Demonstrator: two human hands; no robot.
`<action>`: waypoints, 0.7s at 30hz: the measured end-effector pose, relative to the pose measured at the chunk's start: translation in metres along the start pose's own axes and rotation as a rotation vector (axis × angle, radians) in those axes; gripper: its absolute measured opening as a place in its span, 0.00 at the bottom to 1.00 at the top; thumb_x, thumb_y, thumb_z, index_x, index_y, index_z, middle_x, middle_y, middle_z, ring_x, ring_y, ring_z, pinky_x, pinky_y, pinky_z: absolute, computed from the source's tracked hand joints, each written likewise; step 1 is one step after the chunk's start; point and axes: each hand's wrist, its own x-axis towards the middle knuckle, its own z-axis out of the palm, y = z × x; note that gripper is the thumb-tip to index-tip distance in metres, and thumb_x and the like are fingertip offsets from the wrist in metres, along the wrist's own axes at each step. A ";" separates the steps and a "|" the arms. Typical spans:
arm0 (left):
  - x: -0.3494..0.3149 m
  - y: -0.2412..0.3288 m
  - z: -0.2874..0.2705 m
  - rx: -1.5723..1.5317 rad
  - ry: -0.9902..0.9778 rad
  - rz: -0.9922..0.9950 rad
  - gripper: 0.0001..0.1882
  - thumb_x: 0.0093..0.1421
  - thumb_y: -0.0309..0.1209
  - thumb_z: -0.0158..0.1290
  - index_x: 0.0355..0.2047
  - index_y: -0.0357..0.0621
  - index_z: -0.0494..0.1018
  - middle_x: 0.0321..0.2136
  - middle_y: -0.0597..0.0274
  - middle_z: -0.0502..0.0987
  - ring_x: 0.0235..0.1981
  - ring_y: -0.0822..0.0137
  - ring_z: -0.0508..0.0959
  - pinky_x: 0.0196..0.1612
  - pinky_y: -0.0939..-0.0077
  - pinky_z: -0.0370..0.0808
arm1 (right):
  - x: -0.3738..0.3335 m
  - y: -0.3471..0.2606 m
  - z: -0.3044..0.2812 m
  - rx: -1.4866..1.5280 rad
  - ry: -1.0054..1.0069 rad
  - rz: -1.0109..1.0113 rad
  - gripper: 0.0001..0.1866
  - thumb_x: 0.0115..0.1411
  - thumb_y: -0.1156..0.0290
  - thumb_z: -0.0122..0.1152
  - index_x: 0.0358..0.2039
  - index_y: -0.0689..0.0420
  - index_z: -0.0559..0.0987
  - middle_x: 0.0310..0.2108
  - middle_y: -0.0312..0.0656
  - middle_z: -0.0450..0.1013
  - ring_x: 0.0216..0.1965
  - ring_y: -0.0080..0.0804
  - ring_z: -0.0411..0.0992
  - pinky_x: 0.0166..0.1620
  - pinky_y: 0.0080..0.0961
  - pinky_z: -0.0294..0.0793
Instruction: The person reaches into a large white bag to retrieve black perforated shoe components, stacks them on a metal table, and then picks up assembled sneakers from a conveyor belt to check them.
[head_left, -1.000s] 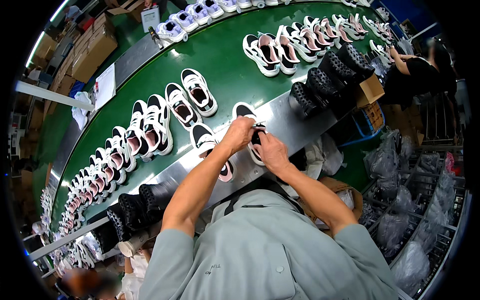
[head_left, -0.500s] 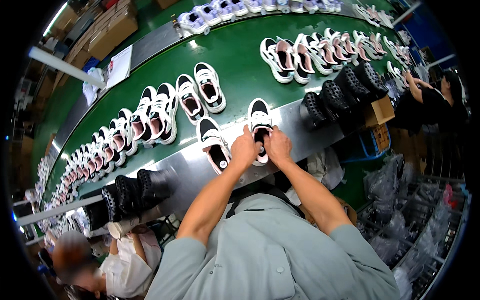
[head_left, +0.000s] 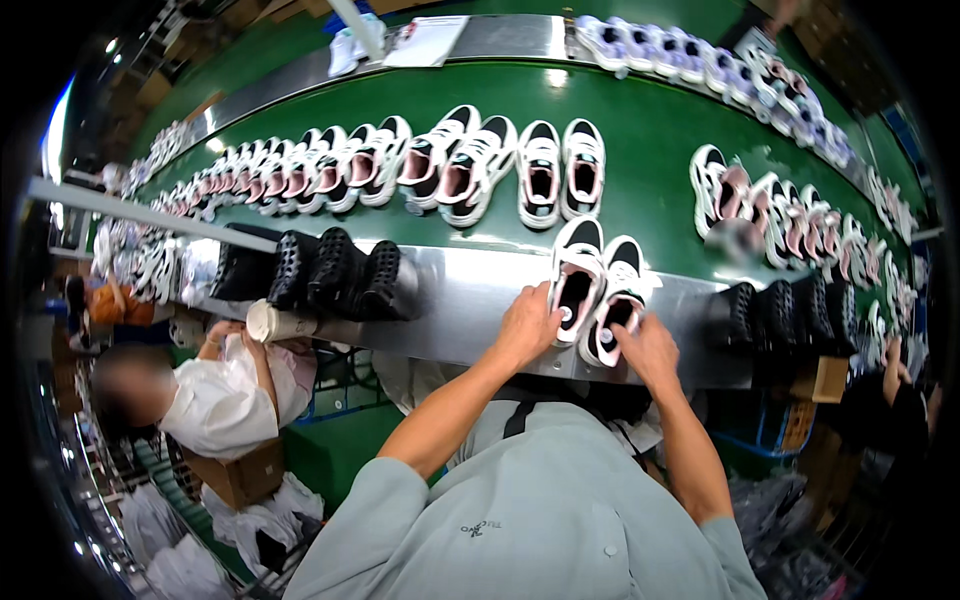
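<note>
Two white-and-black sneakers with pink linings stand side by side on the steel ledge in front of me, toes pointing away. My left hand (head_left: 533,324) grips the heel side of the left sneaker (head_left: 578,250), its thumb at the collar. My right hand (head_left: 648,347) holds the right sneaker (head_left: 624,268) by the heel, fingers reaching into the opening. A round pale sticker shows on each insole. Just beyond, another pair of sneakers (head_left: 541,150) stands on the green belt.
A long row of sneakers (head_left: 385,160) runs left along the green belt (head_left: 640,170); more stand at right. Black studded blocks (head_left: 335,270) sit on the steel ledge (head_left: 470,290) at left, others (head_left: 780,315) at right. A co-worker in white (head_left: 235,400) sits at left.
My view has turned, shifting the scene. Both hands were on the right sneaker, with the left one standing apart; now the two are close together and each hand holds one.
</note>
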 end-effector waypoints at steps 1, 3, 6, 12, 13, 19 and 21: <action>-0.011 -0.002 -0.018 0.017 0.093 0.058 0.22 0.57 0.30 0.58 0.52 0.34 0.73 0.40 0.42 0.76 0.43 0.41 0.76 0.47 0.52 0.74 | -0.008 0.005 -0.010 -0.083 -0.025 -0.003 0.24 0.58 0.51 0.63 0.39 0.62 0.76 0.34 0.56 0.78 0.38 0.60 0.77 0.43 0.49 0.75; -0.029 0.004 -0.081 0.180 0.311 0.105 0.15 0.59 0.30 0.58 0.45 0.36 0.76 0.38 0.47 0.77 0.41 0.45 0.76 0.46 0.55 0.74 | -0.024 0.002 -0.031 -0.036 -0.045 -0.028 0.21 0.58 0.53 0.64 0.34 0.61 0.78 0.29 0.53 0.79 0.35 0.57 0.78 0.41 0.47 0.75; -0.049 -0.015 -0.169 0.429 0.746 -0.003 0.11 0.60 0.29 0.59 0.41 0.39 0.76 0.37 0.51 0.77 0.41 0.50 0.75 0.46 0.57 0.72 | -0.036 -0.020 -0.039 0.178 -0.086 -0.113 0.18 0.58 0.56 0.65 0.31 0.62 0.78 0.27 0.51 0.78 0.31 0.52 0.78 0.37 0.44 0.75; -0.051 -0.091 -0.242 0.825 0.769 -0.192 0.24 0.55 0.39 0.65 0.47 0.37 0.75 0.41 0.51 0.76 0.44 0.47 0.73 0.51 0.55 0.70 | -0.033 -0.065 -0.015 0.322 -0.225 -0.313 0.16 0.59 0.60 0.66 0.31 0.62 0.78 0.26 0.51 0.78 0.28 0.48 0.77 0.34 0.39 0.75; -0.051 -0.100 -0.245 0.830 0.697 -0.168 0.24 0.54 0.40 0.66 0.46 0.37 0.76 0.40 0.52 0.76 0.44 0.48 0.73 0.51 0.55 0.70 | -0.032 -0.067 -0.015 0.364 -0.233 -0.350 0.16 0.60 0.60 0.66 0.31 0.62 0.78 0.26 0.51 0.78 0.28 0.48 0.77 0.34 0.38 0.74; -0.036 0.015 -0.221 0.490 0.822 0.179 0.21 0.52 0.32 0.67 0.43 0.35 0.76 0.38 0.50 0.76 0.42 0.47 0.73 0.47 0.52 0.71 | -0.031 -0.123 -0.003 0.883 -0.103 -0.342 0.22 0.64 0.55 0.65 0.45 0.61 0.74 0.38 0.43 0.77 0.31 0.29 0.77 0.37 0.27 0.77; -0.025 0.037 -0.172 0.352 0.590 0.336 0.22 0.49 0.32 0.69 0.42 0.36 0.76 0.37 0.51 0.75 0.41 0.49 0.73 0.44 0.54 0.70 | -0.033 -0.152 -0.009 1.424 -0.464 -0.053 0.22 0.64 0.54 0.64 0.48 0.58 0.74 0.43 0.39 0.75 0.36 0.26 0.76 0.38 0.26 0.76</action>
